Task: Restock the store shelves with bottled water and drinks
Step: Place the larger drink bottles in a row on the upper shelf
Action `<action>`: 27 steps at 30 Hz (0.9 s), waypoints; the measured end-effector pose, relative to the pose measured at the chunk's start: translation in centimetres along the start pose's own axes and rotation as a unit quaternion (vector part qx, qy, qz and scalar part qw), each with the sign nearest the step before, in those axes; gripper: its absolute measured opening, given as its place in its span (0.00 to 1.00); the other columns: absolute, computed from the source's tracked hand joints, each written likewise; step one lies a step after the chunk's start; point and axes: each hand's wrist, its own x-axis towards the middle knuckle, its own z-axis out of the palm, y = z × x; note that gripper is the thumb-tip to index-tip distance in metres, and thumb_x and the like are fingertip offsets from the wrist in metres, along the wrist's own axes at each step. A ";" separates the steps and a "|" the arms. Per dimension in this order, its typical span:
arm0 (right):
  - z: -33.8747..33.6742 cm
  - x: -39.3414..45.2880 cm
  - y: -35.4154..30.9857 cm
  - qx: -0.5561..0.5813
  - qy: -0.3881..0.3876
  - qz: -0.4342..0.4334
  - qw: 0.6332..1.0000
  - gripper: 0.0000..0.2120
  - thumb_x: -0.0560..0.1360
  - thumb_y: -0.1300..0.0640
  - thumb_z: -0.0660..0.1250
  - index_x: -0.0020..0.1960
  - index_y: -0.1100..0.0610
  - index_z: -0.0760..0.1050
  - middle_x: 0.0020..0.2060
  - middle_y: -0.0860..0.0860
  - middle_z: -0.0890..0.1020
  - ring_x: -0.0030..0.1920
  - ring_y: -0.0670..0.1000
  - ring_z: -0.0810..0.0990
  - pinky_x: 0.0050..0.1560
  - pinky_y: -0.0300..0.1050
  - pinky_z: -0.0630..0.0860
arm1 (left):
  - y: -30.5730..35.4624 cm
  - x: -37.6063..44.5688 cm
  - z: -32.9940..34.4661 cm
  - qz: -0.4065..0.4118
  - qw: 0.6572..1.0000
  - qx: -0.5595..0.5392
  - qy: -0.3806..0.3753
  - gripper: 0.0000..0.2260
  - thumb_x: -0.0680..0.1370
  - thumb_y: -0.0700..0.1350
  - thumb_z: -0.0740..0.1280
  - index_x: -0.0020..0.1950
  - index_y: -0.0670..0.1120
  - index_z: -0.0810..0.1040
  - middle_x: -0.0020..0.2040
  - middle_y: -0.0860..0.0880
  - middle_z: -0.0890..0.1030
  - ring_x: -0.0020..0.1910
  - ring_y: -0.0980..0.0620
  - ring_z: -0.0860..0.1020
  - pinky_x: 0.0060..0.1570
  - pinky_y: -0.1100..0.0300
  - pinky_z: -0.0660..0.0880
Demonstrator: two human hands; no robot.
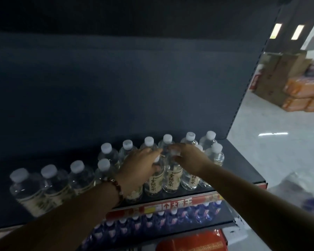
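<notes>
Seating two clear water bottles [172,175] upright in the shelf's [246,165] front row: left hand [140,166] gripping one neck, right hand [188,157] capping its neighbour; best nudged flush, labels forward.

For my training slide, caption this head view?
Both hands, left hand and right hand, grip clear white-capped plastic bottles on the dark metal shelf.

Clear, glossy plastic bottles [171,175] catching the light, matt white ribbed caps [106,148], pale paper-looking labels [172,179] wrapped round them. Shelf [243,165] looks like dark matt painted metal, though it's dim here. Glossy red price strip [178,203] along its edge. Polished, reflective floor [272,142], brown cardboard boxes [272,75] beyond.
</notes>
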 end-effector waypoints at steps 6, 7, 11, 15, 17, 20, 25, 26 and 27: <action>-0.2 0.5 0.2 0.001 -0.024 -0.002 1.000 0.15 0.80 0.57 0.64 0.66 0.47 0.76 0.56 0.50 0.81 0.53 0.52 0.82 0.54 0.51 0.81 | 0.1 0.5 0.2 -0.023 1.000 -0.009 0.014 0.14 0.78 0.49 0.67 0.63 0.57 0.73 0.57 0.55 0.79 0.52 0.56 0.78 0.50 0.53 0.76; -0.2 0.6 0.3 0.001 -0.029 -0.005 1.000 0.15 0.80 0.58 0.64 0.65 0.47 0.75 0.56 0.49 0.81 0.53 0.51 0.82 0.54 0.50 0.81 | 0.2 0.5 0.3 -0.024 0.999 -0.010 0.020 0.14 0.79 0.49 0.67 0.64 0.57 0.73 0.57 0.55 0.79 0.52 0.57 0.78 0.50 0.55 0.76; -0.1 0.9 1.1 -0.001 -0.035 -0.021 0.999 0.13 0.81 0.57 0.63 0.64 0.46 0.75 0.56 0.48 0.81 0.53 0.50 0.82 0.55 0.50 0.81 | 0.5 0.5 0.7 -0.049 0.999 0.013 0.019 0.17 0.79 0.50 0.66 0.67 0.61 0.68 0.60 0.55 0.78 0.52 0.55 0.78 0.49 0.52 0.78; 0.2 1.1 1.8 -0.031 -0.042 -0.041 0.998 0.14 0.81 0.59 0.60 0.63 0.47 0.75 0.55 0.48 0.80 0.51 0.49 0.81 0.54 0.48 0.81 | 1.0 0.4 1.0 -0.071 0.997 0.032 0.030 0.17 0.80 0.49 0.65 0.68 0.60 0.67 0.59 0.56 0.78 0.52 0.55 0.77 0.49 0.52 0.77; 0.1 1.4 2.1 -0.037 -0.039 -0.046 0.997 0.13 0.81 0.58 0.60 0.62 0.47 0.75 0.53 0.47 0.80 0.49 0.49 0.81 0.51 0.46 0.80 | 1.3 0.5 1.0 -0.074 0.996 0.026 0.038 0.17 0.80 0.49 0.65 0.68 0.59 0.69 0.59 0.57 0.77 0.54 0.55 0.77 0.51 0.53 0.76; -0.2 1.9 2.1 -0.039 -0.062 -0.037 0.997 0.12 0.81 0.57 0.59 0.60 0.48 0.75 0.50 0.47 0.80 0.49 0.49 0.80 0.46 0.41 0.75 | 1.1 0.8 1.1 -0.083 0.996 -0.020 0.002 0.16 0.80 0.48 0.63 0.64 0.66 0.70 0.57 0.61 0.75 0.56 0.55 0.77 0.52 0.52 0.75; -0.8 2.6 1.9 -0.060 -0.082 -0.033 0.994 0.10 0.80 0.57 0.62 0.60 0.52 0.77 0.51 0.51 0.82 0.52 0.52 0.81 0.55 0.47 0.77 | 1.1 1.0 1.1 -0.068 0.997 -0.033 0.011 0.14 0.81 0.44 0.63 0.63 0.59 0.74 0.60 0.60 0.76 0.57 0.62 0.75 0.57 0.56 0.75; -0.9 2.7 1.8 -0.069 -0.089 -0.035 0.993 0.11 0.80 0.57 0.62 0.60 0.54 0.78 0.52 0.52 0.83 0.53 0.53 0.81 0.57 0.48 0.76 | 1.2 0.8 0.9 -0.066 0.997 -0.042 0.008 0.13 0.81 0.44 0.63 0.61 0.60 0.74 0.58 0.61 0.75 0.55 0.63 0.75 0.55 0.56 0.75; -1.1 2.7 1.8 -0.078 -0.099 -0.036 0.991 0.11 0.80 0.58 0.62 0.60 0.55 0.78 0.54 0.53 0.83 0.55 0.54 0.81 0.59 0.49 0.76 | 1.2 0.8 1.0 -0.060 0.997 -0.051 0.006 0.13 0.81 0.44 0.63 0.61 0.61 0.74 0.57 0.62 0.75 0.54 0.64 0.75 0.54 0.56 0.75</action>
